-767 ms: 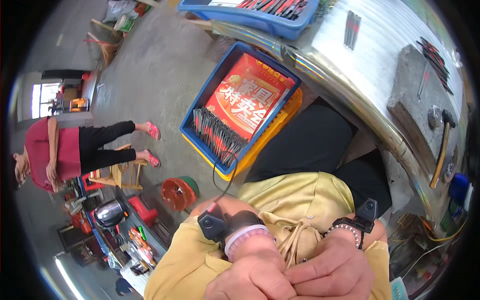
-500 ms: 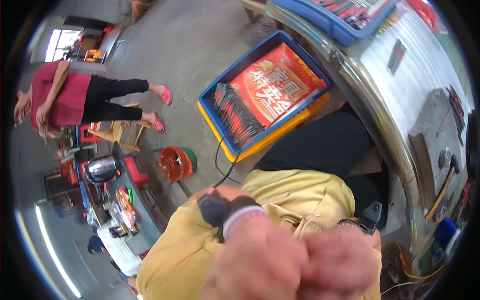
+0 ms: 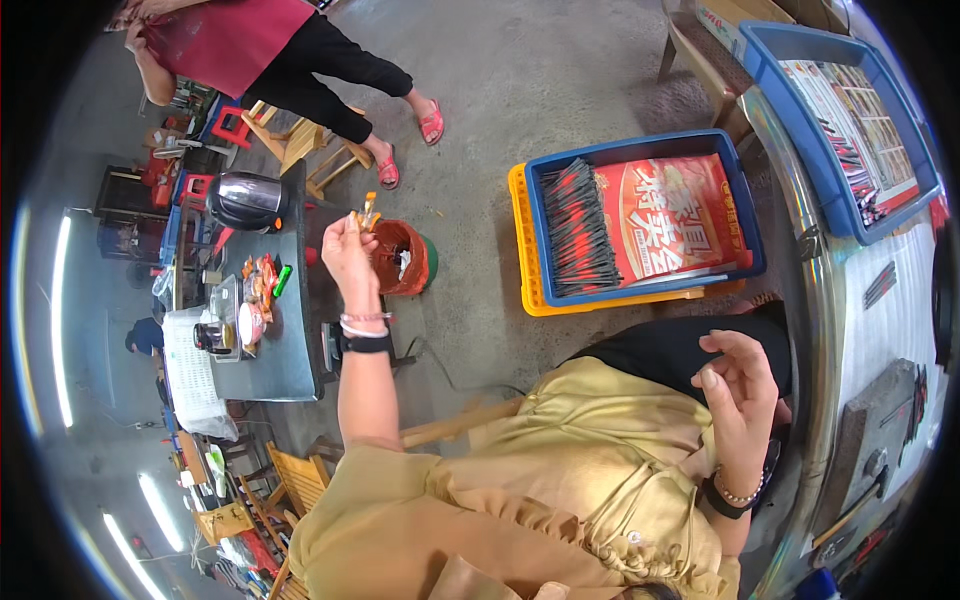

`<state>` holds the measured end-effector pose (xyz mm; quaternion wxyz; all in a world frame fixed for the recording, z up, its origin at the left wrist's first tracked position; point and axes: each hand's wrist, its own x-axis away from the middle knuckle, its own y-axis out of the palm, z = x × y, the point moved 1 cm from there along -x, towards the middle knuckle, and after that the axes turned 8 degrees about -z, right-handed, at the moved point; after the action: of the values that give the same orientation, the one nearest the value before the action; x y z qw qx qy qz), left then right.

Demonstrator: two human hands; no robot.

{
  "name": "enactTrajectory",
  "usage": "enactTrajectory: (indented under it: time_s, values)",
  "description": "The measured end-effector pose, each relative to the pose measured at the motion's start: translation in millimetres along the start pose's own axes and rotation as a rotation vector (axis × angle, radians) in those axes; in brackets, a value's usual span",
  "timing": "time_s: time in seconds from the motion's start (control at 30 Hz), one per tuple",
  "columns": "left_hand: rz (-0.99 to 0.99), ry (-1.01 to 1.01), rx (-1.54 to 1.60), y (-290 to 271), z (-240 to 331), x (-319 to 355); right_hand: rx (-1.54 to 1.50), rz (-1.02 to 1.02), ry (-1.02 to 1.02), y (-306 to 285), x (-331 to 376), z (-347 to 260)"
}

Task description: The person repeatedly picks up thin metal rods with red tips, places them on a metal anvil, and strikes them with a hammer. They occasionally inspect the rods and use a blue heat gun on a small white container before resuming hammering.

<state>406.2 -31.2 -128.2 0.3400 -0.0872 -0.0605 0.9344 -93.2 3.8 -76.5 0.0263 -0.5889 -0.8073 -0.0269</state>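
My left hand (image 3: 352, 262) is stretched out to the left, its fingertips pinching a small crumpled orange wrapper (image 3: 369, 213). Just beside and below the fingers stands a bin with a red liner (image 3: 412, 270), a white scrap visible inside. My right hand (image 3: 741, 398) is raised at my right side with fingers loosely bent and apart, holding nothing. Ahead of me, a blue crate (image 3: 640, 146) stacked on a yellow one (image 3: 523, 255) holds a row of thin dark tools with red parts (image 3: 580, 228) and a red printed sheet (image 3: 672, 215).
On the left, a dark table (image 3: 290, 345) carries a kettle (image 3: 246, 201), snack packets (image 3: 262, 288) and a white basket (image 3: 198, 370). A person (image 3: 290, 60) in red slippers stands beyond it. At right, the workbench (image 3: 858, 330) bears another blue crate (image 3: 800, 110) and a hammer (image 3: 850, 512).
My hands, together and blurred before me earlier, are now apart. The left has reached out toward the bin with the wrapper; the right has opened at my side. My view has turned left.
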Motion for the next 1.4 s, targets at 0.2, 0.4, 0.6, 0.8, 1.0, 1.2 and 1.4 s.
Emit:
enactTrajectory:
  time_s: [0.2, 0.4, 0.6, 0.8, 1.0, 1.2, 1.4]
  values:
    - [0.062, -0.157, -0.3, -110, -145, -100, 0.09, -0.113, 0.124, 24, -15, 2]
    - [0.149, -0.513, -0.342, -157, -227, -120, 0.153, -0.121, 0.22, 39, -28, 0]
    - [0.214, -0.33, -0.124, -123, -200, -89, 0.274, -0.143, 0.19, 41, -32, 6]
    - [-0.424, -0.107, -0.047, 7, -59, 14, 0.407, -0.249, 0.206, 35, -22, -1]
    - [-1.493, 0.251, 0.063, 133, 92, 157, 0.42, -0.001, -0.068, -9, 38, -17]
    - [-2.211, 0.411, 0.419, 211, 190, 241, 0.317, 1.104, -0.04, -91, 192, -35]
    - [-2.743, 0.011, 1.356, 269, 266, 359, 0.477, 1.86, 0.082, -129, 340, -12]
